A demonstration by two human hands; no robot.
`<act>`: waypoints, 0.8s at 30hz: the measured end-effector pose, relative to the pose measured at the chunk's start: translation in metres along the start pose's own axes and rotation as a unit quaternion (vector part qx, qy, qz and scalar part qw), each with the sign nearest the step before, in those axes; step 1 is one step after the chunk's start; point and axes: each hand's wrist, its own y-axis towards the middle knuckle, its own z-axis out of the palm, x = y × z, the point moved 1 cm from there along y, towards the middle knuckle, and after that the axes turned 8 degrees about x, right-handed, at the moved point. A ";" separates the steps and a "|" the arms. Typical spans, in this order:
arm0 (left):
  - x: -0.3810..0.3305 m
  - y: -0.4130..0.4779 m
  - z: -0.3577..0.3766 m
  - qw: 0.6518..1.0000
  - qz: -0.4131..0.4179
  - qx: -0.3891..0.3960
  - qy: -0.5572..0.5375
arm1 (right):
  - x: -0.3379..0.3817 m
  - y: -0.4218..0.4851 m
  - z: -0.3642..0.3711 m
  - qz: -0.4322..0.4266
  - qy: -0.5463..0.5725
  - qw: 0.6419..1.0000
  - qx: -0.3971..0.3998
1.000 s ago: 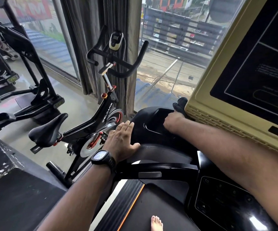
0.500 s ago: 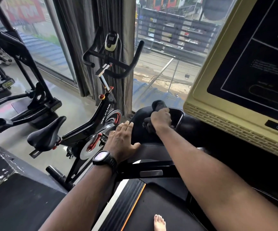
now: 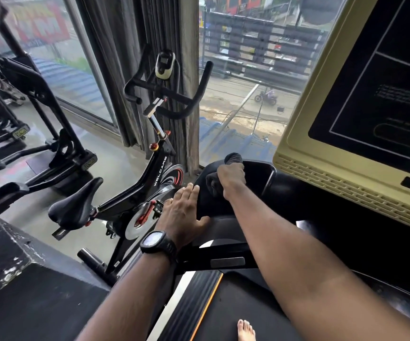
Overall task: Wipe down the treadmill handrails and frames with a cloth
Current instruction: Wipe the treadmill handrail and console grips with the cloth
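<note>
I stand on a black treadmill whose left console wing [image 3: 206, 205] curves in front of me. My right hand [image 3: 232, 175] grips a dark cloth [image 3: 212, 184] and presses it onto the rim of the black cup recess [image 3: 260, 175] at the console's left end. A tuft of the cloth sticks up past my knuckles. My left hand [image 3: 183, 212], with a black watch on the wrist, lies flat with straight fingers on the outer edge of the wing. The left handrail [image 3: 223, 260] runs below both arms.
The gold-framed console screen [image 3: 361, 114] rises at the right. A black spin bike [image 3: 135, 198] stands close on the left, other machines behind it. A large window is ahead. The belt with orange stripe [image 3: 206, 308] and a bare foot [image 3: 246, 331] are below.
My right hand with the cloth has slid left from beside the gold console frame to the left rim of the cup recess. My left hand has stayed flat in place.
</note>
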 end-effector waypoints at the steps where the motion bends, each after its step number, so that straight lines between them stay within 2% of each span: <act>1: 0.000 0.000 0.000 1.000 0.001 0.000 0.001 | -0.002 0.001 -0.001 0.001 -0.005 1.000 0.018; 7: -0.005 -0.002 -0.004 1.000 -0.005 0.006 -0.010 | -0.002 -0.020 -0.020 -0.021 -0.051 0.991 0.119; 10: -0.005 -0.002 -0.005 1.000 -0.007 0.008 -0.002 | 0.001 -0.034 -0.034 -0.056 -0.227 0.959 0.161; 12: -0.005 -0.002 -0.005 1.000 -0.010 0.005 -0.005 | 0.006 -0.046 -0.043 -0.106 -0.412 0.887 0.178; 15: -0.003 -0.002 -0.004 1.000 -0.008 0.005 -0.006 | 0.007 -0.061 -0.051 -0.211 -0.633 0.725 0.171; 18: -0.001 -0.001 -0.003 1.000 -0.001 0.008 -0.001 | 0.003 -0.056 -0.067 -0.302 -0.785 0.539 0.052; 19: 0.000 -0.001 -0.002 1.000 0.000 0.007 0.000 | 0.001 -0.047 -0.071 -0.327 -0.804 0.496 0.014; 21: -0.001 -0.002 -0.003 1.000 0.001 0.006 0.001 | -0.007 -0.024 -0.074 -0.381 -0.803 0.459 0.006; 24: -0.001 -0.002 -0.004 1.000 -0.001 0.004 -0.001 | -0.016 0.002 -0.069 -0.463 -0.789 0.390 0.105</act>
